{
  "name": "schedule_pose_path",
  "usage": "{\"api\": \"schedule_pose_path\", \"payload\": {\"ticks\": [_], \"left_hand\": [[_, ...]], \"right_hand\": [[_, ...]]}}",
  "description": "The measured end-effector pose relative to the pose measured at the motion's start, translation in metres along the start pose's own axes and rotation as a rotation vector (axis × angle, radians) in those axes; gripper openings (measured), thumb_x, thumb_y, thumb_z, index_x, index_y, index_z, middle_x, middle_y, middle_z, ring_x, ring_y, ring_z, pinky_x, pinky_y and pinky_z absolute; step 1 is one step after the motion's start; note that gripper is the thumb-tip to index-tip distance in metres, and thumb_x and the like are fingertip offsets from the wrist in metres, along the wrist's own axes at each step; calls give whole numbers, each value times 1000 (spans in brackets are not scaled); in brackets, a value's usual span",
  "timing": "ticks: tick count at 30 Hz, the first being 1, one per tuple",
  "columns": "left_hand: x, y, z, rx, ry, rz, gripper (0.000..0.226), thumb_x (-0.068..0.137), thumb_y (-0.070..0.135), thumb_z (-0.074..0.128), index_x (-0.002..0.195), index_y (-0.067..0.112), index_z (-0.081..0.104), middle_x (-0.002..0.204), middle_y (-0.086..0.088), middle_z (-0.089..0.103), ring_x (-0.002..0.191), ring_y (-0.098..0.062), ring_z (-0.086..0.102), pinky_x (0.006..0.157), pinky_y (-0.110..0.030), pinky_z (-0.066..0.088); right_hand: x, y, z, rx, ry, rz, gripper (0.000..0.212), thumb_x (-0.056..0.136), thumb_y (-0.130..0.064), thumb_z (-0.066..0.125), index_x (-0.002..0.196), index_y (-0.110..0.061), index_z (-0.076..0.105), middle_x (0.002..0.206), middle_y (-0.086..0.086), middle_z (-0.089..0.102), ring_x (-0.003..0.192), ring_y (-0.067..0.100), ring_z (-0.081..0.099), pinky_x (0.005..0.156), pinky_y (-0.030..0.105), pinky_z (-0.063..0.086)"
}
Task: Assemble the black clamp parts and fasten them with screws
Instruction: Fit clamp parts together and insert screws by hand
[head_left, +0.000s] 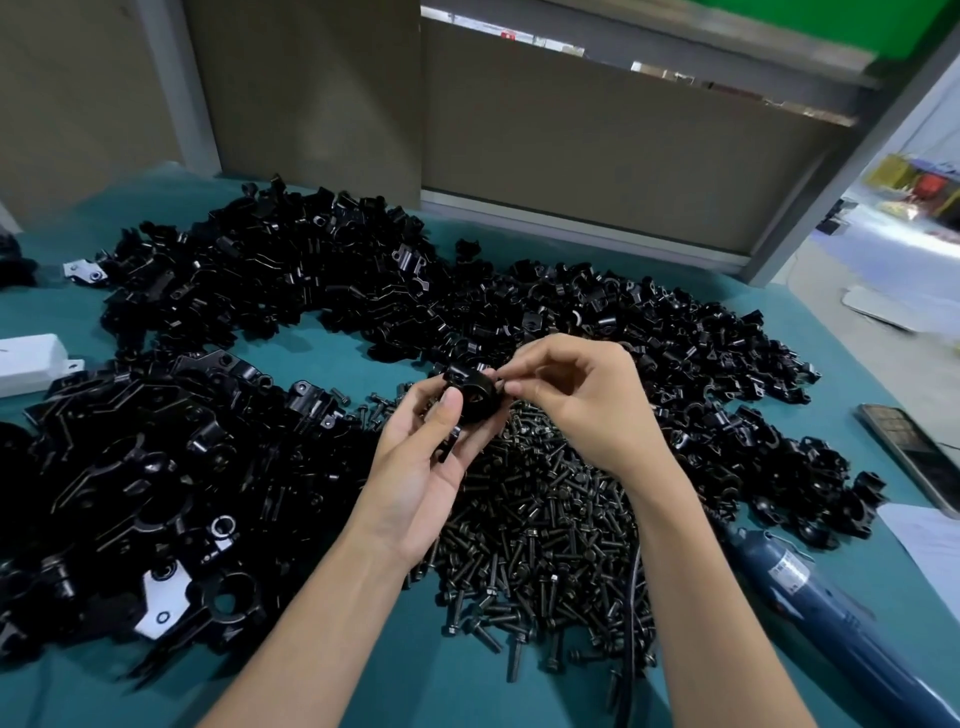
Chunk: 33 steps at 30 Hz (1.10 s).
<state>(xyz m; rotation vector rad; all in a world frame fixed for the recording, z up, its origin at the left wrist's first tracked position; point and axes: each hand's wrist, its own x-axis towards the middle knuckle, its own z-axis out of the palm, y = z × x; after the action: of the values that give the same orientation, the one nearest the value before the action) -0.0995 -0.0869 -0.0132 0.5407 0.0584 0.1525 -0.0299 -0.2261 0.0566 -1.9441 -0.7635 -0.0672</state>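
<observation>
My left hand (415, 462) grips a black clamp (475, 397) above the middle of the table, thumb on its near face. My right hand (582, 400) comes in from the right, its thumb and forefinger pinched at the clamp's right side; whatever they pinch is too small to make out. Under both hands lies a heap of dark screws (535, 530). Piles of black clamp parts (270, 280) ring the hands, with flat bracket parts (130, 467) at the left and curved clamp halves (701, 353) at the right.
A blue electric screwdriver (810, 587) with a cable lies at the lower right on the green table (332, 358). A phone (909, 452) rests near the right edge beside white paper (930, 540). A white box (31, 361) sits at the left. Brown panels stand behind the table.
</observation>
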Motion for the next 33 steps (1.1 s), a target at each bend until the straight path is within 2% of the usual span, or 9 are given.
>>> {"api": "schedule_pose_path", "payload": {"ticks": [3,7,11,13,16,18,26,29,33], "left_hand": [[-1,0,0,30,-23,3,26,89,12,62,113,3,57,126,-23,66,117,-35,66,90,-29,57],[0,0,0,29,-19,10,28,90,13,61,116,2,55,127,-22,66,117,-36,66,91,-33,57],[0,1,1,30,-13,11,26,91,12,60,114,1,55,126,-22,66,117,-39,65,89,-34,58],[0,0,1,28,-4,4,26,91,12,60,114,0,55,126,-22,66,117,-39,65,89,-34,58],[0,-2,1,33,5,2,30,90,12,61,117,0,55,126,-21,67,116,-38,66,88,-34,58],[0,-2,2,41,11,6,34,90,13,61,120,-1,54,125,-20,68,116,-37,66,88,-33,58],[0,0,4,24,32,18,37,90,13,61,123,-3,52,129,-23,65,115,-38,66,87,-34,59],[0,0,4,23,39,13,36,89,13,62,121,-2,53,130,-24,63,115,-38,66,88,-35,59],[0,-1,3,42,20,13,31,89,14,62,116,0,55,126,-21,66,115,-37,66,88,-34,58]], "right_hand": [[1,1,1,-114,-1,-3,17,81,-2,78,85,-19,78,83,-11,76,82,7,70,82,34,57],[2,5,-8,-105,29,12,22,88,-5,72,100,-23,76,91,-13,75,90,2,69,85,21,54],[2,17,-26,-422,-60,220,22,89,-11,73,90,-33,73,83,-21,67,78,-6,61,68,5,42],[1,21,-25,-546,-165,314,23,87,-11,75,82,-33,72,79,-19,66,75,-6,59,67,7,43],[-1,22,-15,-653,-277,370,20,86,-7,72,84,-26,75,86,-9,70,84,8,65,81,32,57],[-2,20,-10,-715,-264,396,22,86,-6,67,85,-27,74,92,-4,70,91,17,66,82,39,57],[-1,18,-8,-784,-307,429,31,88,-1,53,91,-27,69,96,-1,69,89,20,66,79,37,57],[0,21,-11,-765,-285,431,30,94,-4,52,100,-30,66,88,-8,62,75,12,59,64,29,49],[3,22,-16,-653,-211,311,28,101,-9,51,109,-29,68,76,-11,49,55,2,44,48,16,33]]}}
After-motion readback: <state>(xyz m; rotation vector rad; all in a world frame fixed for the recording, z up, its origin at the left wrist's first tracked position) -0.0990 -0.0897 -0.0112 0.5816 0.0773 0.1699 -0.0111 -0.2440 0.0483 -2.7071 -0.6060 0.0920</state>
